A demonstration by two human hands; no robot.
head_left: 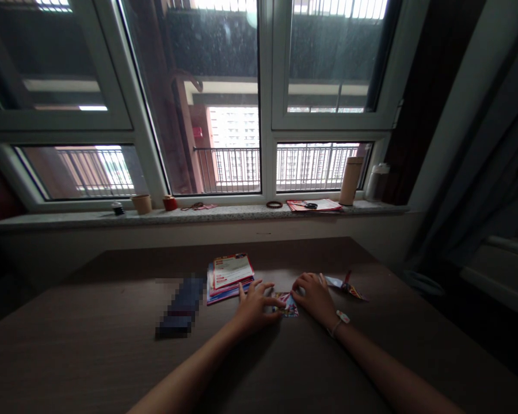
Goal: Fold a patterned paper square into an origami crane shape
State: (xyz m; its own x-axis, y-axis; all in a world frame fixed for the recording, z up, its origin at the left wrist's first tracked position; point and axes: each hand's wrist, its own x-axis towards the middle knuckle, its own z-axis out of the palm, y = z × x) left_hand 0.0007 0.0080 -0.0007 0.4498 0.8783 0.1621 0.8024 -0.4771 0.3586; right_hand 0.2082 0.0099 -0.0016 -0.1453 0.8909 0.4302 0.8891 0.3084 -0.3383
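A small, colourful piece of folded paper [290,306] lies on the table between my two hands. My left hand [255,306] rests at its left side with fingers spread, the index fingertip on the paper and the thumb close to its lower left edge. My right hand [314,296] is closed, its bent fingers pinching the paper's upper right edge. A bracelet [341,319] circles my right wrist. Just beyond my left fingers sits a stack of printed sheets [232,273]. Right of my right hand lies another folded paper piece [349,287] with a strip sticking up.
A dark, pixelated object [181,306] lies on the brown table [112,345] at left. Along the windowsill [242,213] stand a paper cup [142,203], a red container [170,202], a tan flask [351,181] and a pale bottle [377,182]. Scissors [309,205] rest on papers there.
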